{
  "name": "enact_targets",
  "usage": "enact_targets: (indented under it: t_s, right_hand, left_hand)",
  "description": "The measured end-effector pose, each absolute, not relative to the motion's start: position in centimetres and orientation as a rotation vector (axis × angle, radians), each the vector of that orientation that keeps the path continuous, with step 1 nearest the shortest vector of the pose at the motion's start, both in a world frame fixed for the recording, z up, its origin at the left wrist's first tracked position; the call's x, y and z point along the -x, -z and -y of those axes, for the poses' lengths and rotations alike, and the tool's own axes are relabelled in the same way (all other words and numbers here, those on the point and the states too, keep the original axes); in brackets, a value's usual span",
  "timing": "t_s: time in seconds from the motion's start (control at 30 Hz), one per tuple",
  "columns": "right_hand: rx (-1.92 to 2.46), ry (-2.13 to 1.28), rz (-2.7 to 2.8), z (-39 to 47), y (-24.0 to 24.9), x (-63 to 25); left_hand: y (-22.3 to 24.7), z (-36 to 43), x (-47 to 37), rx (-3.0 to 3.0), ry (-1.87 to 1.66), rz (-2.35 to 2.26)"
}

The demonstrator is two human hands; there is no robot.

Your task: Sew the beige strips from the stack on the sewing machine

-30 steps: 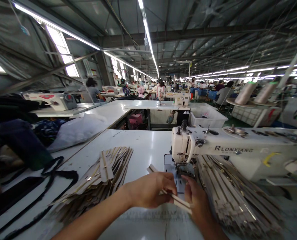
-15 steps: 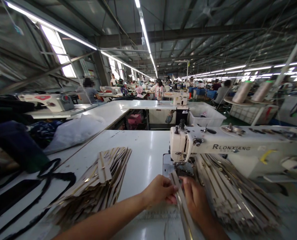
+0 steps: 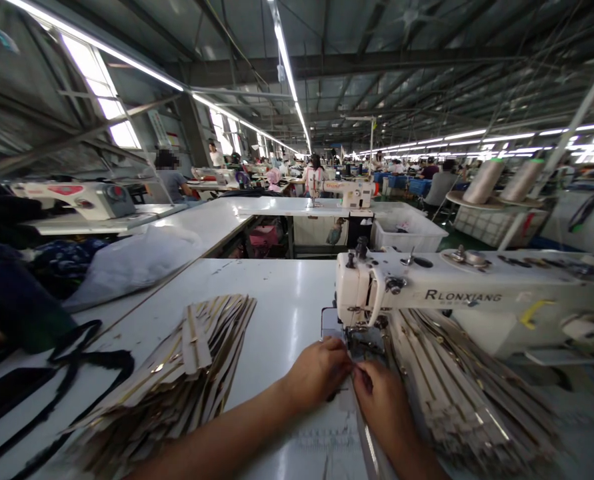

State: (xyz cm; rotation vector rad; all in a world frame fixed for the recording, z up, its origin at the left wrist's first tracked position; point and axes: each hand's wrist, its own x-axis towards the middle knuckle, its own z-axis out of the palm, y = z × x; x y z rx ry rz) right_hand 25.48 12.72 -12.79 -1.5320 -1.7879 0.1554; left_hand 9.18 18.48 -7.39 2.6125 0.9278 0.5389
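A white sewing machine [image 3: 457,290] stands at the right, its needle area just beyond my hands. My left hand [image 3: 321,373] is closed, its fingertips pinching the far end of a grey zipper strip [image 3: 371,450]. Against it, my right hand [image 3: 381,393] also pinches the strip, which runs down toward me beneath that hand. Both hands' fingertips nearly touch, just in front of the presser foot. A pile of grey strips with gold-coloured zippers [image 3: 177,373] lies to the left. Another bundle of such strips [image 3: 467,393] spreads to the right, partly under the machine arm.
Black straps [image 3: 84,360] and a white plastic bag [image 3: 137,263] lie at the left. Two thread cones [image 3: 484,180] stand at the right. Ahead are a white bin [image 3: 409,230] and a second sewing machine [image 3: 349,193]. Several people sit farther back.
Both hands have moved slightly forward, closer to the needle area, and their fingertips have come together. My right fingers have closed in on the strip. The view has shifted a little.
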Motion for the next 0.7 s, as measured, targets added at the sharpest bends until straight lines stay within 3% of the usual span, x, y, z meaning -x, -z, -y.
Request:
enact_targets:
  t_s: [0.17, 0.7]
  right_hand:
    - [1.523, -0.128, 1.793, -12.6, 12.8, -25.4]
    - [1.577, -0.05, 1.813, -12.7, 13.3, -25.5]
  left_hand:
    - [9.0, -18.4, -8.8, -2.763, -0.597, -0.891]
    - [8.1, -18.2, -8.8, -2.924, -0.398, -0.811]
